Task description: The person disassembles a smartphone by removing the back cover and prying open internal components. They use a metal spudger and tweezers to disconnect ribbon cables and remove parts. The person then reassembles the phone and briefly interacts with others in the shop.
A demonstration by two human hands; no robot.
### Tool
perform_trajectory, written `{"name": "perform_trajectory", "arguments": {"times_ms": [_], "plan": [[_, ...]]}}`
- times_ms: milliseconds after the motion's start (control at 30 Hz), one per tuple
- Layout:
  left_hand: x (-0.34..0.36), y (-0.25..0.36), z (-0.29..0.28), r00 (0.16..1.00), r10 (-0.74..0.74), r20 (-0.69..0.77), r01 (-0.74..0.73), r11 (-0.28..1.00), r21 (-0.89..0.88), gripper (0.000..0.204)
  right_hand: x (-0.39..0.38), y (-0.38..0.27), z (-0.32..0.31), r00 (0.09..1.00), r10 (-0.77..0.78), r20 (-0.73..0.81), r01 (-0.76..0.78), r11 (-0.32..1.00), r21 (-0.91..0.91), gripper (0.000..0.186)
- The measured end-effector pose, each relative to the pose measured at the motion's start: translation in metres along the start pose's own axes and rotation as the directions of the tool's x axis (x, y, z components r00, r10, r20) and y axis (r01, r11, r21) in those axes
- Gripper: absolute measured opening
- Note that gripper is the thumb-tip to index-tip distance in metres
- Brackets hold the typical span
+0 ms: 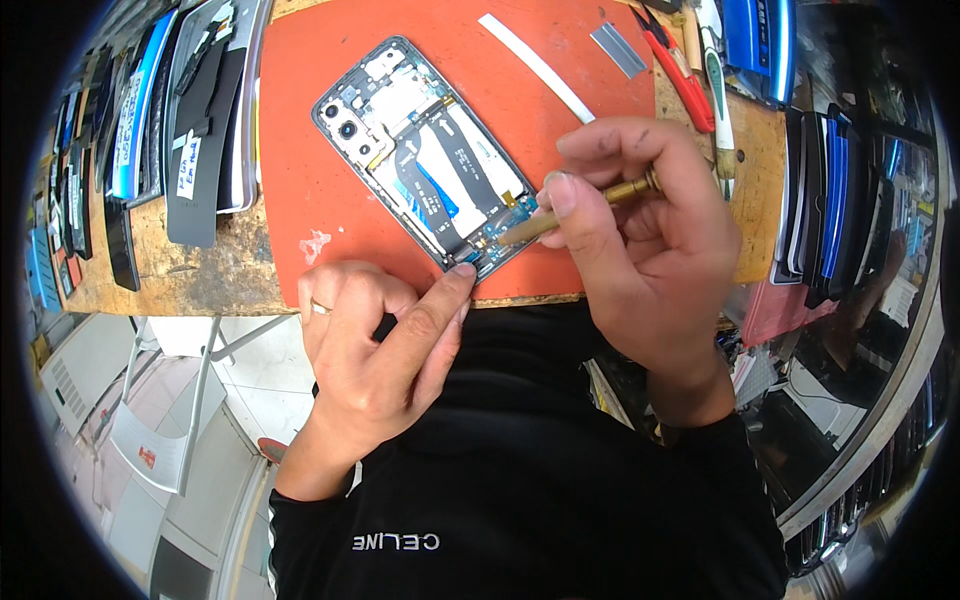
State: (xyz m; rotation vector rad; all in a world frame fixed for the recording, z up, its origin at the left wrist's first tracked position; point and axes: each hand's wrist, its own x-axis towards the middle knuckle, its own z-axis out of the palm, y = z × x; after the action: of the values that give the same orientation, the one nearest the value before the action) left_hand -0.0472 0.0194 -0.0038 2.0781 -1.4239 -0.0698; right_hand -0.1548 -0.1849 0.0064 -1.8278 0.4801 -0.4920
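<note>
An opened smartphone (pixel 430 150) with exposed boards, camera lenses and dark flex cables lies tilted on an orange-red mat (pixel 320 60). My left hand (pixel 380 350) has its index fingertip on the phone's bottom left corner, the other fingers curled. My right hand (pixel 650 240) grips a slim brass-coloured tool (pixel 625 193), whose tip sits over the phone's lower board, near a connector.
A white strip (pixel 530 55), grey piece (pixel 618 50), red-handled cutters (pixel 676 75) and white-and-green tool (pixel 715 70) lie at the back right. Phone parts (pixel 200 130) crowd the left bench; dark cases (pixel 820 200) the right. A folding chair (pixel 150 440) stands lower left.
</note>
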Motion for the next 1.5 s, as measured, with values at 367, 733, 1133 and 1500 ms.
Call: {"name": "perform_trajectory", "arguments": {"times_ms": [367,733,1133,1500], "plan": [[-0.001,0.000,0.002,1.000,0.007,0.009,-0.007,0.999,0.031,0.039,0.002,0.009,0.002,0.994,0.110,-0.022,-0.104,0.976,0.193,0.023],[-0.001,-0.003,0.005,1.000,0.007,-0.006,-0.007,1.000,0.001,0.041,0.002,0.007,0.002,0.985,0.172,-0.029,-0.157,0.947,0.282,0.021],[-0.001,-0.002,0.004,1.000,-0.001,0.007,0.001,1.000,0.006,0.042,-0.003,0.006,-0.001,1.000,0.007,-0.029,-0.005,0.997,0.078,0.020],[0.000,-0.002,0.005,1.000,0.011,-0.003,-0.011,1.000,-0.001,0.041,-0.007,-0.012,-0.007,0.908,-0.381,0.175,0.415,0.876,-0.246,0.021]]}}
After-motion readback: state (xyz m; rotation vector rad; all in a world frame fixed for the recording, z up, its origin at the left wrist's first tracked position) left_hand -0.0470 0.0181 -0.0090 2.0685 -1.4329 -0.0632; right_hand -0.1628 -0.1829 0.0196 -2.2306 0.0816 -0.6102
